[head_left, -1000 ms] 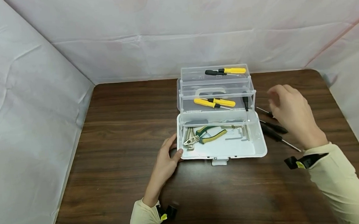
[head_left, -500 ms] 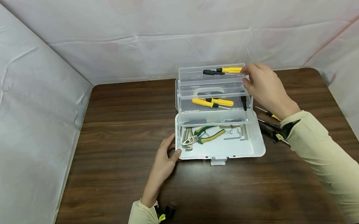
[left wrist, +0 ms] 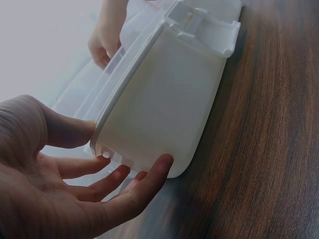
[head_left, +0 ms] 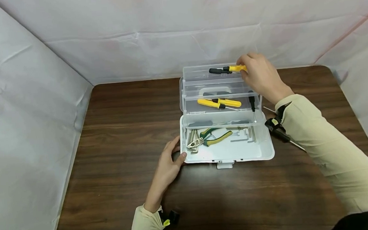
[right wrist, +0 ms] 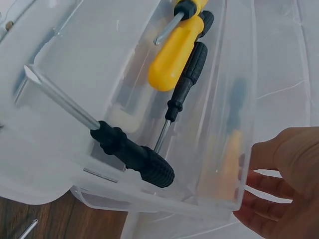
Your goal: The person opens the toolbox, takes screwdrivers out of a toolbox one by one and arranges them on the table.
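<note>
the left hand (head_left: 167,165) holds the near left end of the white tool box (head_left: 237,154), with its thumb on the rim and its other fingers spread against the end wall, as the left wrist view shows; the right hand (head_left: 264,75) is up at the right end of the clear top tray (head_left: 197,72), its fingers bent a little, next to the handle of a yellow screwdriver (head_left: 236,68); i cannot tell if those fingers pinch the handle, hold the tray or only touch; in the top tray, a black tool (head_left: 218,71) lies by the yellow screwdriver; the clear middle tray (head_left: 190,107) has a left yellow screwdriver (head_left: 208,103) and a right yellow screwdriver (head_left: 230,102), crossed over each other, and a black screwdriver (head_left: 252,102) at its right end, with its tip toward the front; down in the bottom of the box are green and yellow pliers (head_left: 218,139), some bent metal keys (head_left: 196,135) under them on the left, and more bent keys (head_left: 253,134) on the right; the white latch (head_left: 225,165) hangs at the front; the left arm comes up from below, and the right arm, in a pale sleeve (head_left: 325,145), reaches far across from the lower right; the box sits on a brown table (head_left: 122,133); a long screwdriver (head_left: 281,135) lies to its right, partly behind the sleeve; white sheets (head_left: 166,24) stand all around.
</note>
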The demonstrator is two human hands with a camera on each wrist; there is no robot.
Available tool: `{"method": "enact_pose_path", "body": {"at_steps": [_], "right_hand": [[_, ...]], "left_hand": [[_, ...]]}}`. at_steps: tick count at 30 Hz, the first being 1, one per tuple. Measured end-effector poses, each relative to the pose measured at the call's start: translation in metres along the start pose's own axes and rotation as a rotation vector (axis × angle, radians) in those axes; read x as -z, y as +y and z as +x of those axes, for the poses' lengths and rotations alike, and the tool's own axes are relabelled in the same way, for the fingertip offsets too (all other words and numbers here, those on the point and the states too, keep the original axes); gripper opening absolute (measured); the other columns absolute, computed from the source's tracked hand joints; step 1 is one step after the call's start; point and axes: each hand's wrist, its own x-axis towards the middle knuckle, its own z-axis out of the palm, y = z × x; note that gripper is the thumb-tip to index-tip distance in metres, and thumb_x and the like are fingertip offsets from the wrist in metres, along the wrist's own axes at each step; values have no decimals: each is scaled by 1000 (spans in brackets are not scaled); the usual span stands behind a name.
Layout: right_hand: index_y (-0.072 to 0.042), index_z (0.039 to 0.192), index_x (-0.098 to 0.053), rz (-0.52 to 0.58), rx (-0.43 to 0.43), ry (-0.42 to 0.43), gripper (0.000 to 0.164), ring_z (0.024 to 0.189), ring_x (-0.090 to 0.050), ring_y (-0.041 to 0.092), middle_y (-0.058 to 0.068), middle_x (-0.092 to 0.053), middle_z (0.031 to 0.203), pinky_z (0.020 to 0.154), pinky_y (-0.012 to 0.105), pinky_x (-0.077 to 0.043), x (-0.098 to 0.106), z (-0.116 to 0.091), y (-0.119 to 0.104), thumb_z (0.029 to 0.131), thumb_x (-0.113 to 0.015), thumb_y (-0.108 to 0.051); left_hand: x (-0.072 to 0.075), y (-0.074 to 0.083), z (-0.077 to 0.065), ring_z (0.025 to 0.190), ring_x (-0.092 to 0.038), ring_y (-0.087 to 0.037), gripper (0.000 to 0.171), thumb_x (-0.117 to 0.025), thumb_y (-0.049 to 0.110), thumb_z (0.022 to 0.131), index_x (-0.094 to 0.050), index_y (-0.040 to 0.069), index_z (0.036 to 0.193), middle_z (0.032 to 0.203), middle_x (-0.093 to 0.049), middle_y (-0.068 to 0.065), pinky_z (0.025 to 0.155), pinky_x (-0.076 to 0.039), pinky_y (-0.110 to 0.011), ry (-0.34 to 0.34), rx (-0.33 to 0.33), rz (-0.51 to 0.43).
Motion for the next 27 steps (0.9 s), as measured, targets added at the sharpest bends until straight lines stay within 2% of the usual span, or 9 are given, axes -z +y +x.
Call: {"method": "enact_pose_path", "body": {"at_steps": [9,17,27], "right_hand": [[5,132,-62,-10,2,-65,35,118,-57,52,29,-61,128,97,63,-51,1,1,8,97,-60,3],[5,126,-66,-58,14,-73,29,112,-60,50,28,-64,122,93,63,-52,2,9,14,97,-63,2],[5,128,-67,-71,4,-142,30,112,-62,50,28,-62,127,96,61,-53,1,20,15,99,-62,2]], "left_hand": [[-7,0,-4,132,-58,-38,62,-63,0,99,-42,-1,157,148,-54,-20,112,-45,-57,-15,0,-1],[-11,-1,2,130,-59,-39,61,-64,-1,98,-44,-1,156,146,-55,-21,113,-45,-56,1,-14,5],[-12,-1,6,130,-59,-39,60,-63,-1,99,-44,-2,156,146,-56,-21,112,-46,-56,12,-22,2]]}}
